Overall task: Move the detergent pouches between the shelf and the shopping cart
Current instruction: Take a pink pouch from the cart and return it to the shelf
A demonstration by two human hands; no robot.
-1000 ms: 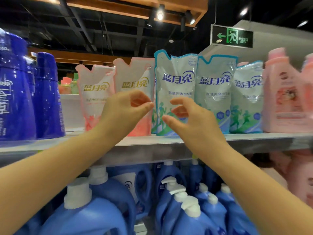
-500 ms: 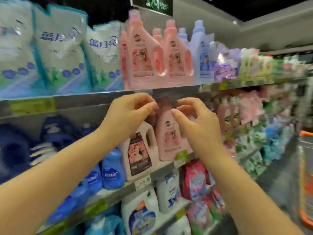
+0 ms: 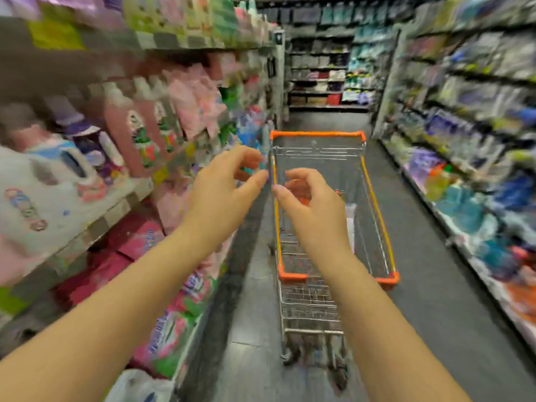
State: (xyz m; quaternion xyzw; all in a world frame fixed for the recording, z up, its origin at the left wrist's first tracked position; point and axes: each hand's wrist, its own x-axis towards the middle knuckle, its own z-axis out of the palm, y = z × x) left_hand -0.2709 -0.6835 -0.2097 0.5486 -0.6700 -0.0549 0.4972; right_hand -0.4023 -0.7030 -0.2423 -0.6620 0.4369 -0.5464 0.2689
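Note:
The shopping cart (image 3: 317,134), wire with an orange rim, stands in the aisle straight ahead of me. Both my arms reach toward it. My left hand (image 3: 220,192) hovers just left of the cart's near-left rim, fingers loosely curled, holding nothing. My right hand (image 3: 313,210) hangs over the cart basket, thumb out and fingers curled loosely, also holding nothing. A pale white item (image 3: 350,211) shows inside the cart behind my right hand; blur hides what it is. The blue-and-white pouches are out of view.
The left shelf (image 3: 116,207) carries blurred pink bottles and a white jug (image 3: 43,184), with pink packs (image 3: 136,245) below. More stocked shelves (image 3: 464,140) line the right side. Grey floor (image 3: 420,227) runs between them to a far rack.
My view has swung right, from the pouches on the shelf to the aisle and the cart. Both hands stayed raised and held nothing throughout.

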